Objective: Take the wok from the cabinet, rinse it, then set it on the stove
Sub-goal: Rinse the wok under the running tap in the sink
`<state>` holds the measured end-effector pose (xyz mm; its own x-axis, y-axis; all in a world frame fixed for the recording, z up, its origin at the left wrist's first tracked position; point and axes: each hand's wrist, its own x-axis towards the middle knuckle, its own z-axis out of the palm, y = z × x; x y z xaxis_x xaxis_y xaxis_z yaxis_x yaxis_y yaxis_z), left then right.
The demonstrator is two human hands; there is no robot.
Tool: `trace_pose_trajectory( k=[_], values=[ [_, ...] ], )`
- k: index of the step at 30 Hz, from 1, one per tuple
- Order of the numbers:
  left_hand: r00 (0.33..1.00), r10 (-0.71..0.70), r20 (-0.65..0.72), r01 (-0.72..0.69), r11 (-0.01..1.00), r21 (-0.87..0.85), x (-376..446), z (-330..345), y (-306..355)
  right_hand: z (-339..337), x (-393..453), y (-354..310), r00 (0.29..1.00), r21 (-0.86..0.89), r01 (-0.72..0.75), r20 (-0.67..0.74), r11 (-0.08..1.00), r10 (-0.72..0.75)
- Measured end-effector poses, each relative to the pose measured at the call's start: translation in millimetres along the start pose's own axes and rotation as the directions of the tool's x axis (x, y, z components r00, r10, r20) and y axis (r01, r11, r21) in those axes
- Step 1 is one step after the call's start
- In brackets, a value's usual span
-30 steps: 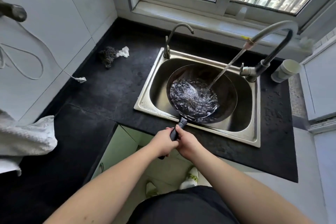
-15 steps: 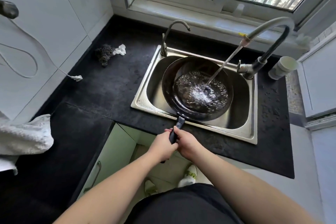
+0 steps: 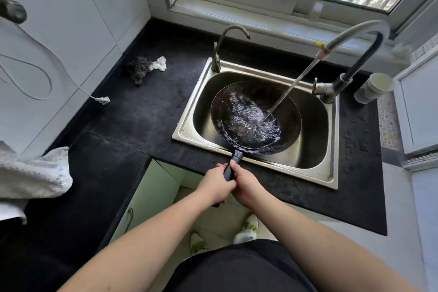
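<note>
A dark round wok (image 3: 288,133) hangs inside the steel sink (image 3: 187,131), with water swirling in its bowl. A thin stream falls into it from the tall curved faucet (image 3: 355,33) at the sink's right rear. The wok's black handle (image 3: 233,163) reaches over the sink's front rim toward me. My left hand (image 3: 214,185) grips the handle from the left, and my right hand (image 3: 246,182) grips it from the right, the two hands touching. The stove is out of view.
A small second tap (image 3: 227,42) stands at the sink's back left corner. A steel scourer with a white rag (image 3: 144,69) lies on the black counter (image 3: 142,116). A white cup (image 3: 374,87) sits right of the faucet. A white cloth (image 3: 33,173) hangs at the left. The green cabinet door (image 3: 154,187) below stands open.
The wok has been rocked in the sink, so the water has sloshed across its bowl toward the left side. Both hands have kept their hold on the handle.
</note>
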<state>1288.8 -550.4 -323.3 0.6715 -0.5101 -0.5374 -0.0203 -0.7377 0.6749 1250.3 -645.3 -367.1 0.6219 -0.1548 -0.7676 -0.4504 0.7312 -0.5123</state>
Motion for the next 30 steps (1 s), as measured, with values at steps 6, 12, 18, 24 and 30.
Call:
trace_pose_trajectory(
  k=[6, 12, 18, 24, 30],
  values=[
    [0.997, -0.042, -0.061, 0.044, 0.999, 0.029, -5, 14, -6, -9, 1, 7, 1.0, 0.004, -0.002, -0.005, 1.0, 0.002],
    [0.998, -0.024, -0.06, 0.029, 0.997, 0.077, -3, 15, -15, -9, 3, 10, 0.999, -0.004, 0.04, 0.006, 0.999, -0.04],
    [1.0, 0.002, -0.014, -0.001, 1.0, 0.026, 2, 5, -11, -4, 6, 9, 0.999, 0.023, 0.036, -0.006, 0.999, -0.036],
    [1.0, 0.001, 0.014, -0.001, 1.0, 0.012, 4, -1, -3, -1, 3, 6, 1.0, 0.047, 0.011, 0.027, 0.999, -0.012],
    [1.0, -0.018, -0.018, 0.02, 0.995, 0.095, 3, 2, 1, -6, 0, 1, 0.997, 0.072, -0.018, 0.075, 0.997, 0.013]
  ],
)
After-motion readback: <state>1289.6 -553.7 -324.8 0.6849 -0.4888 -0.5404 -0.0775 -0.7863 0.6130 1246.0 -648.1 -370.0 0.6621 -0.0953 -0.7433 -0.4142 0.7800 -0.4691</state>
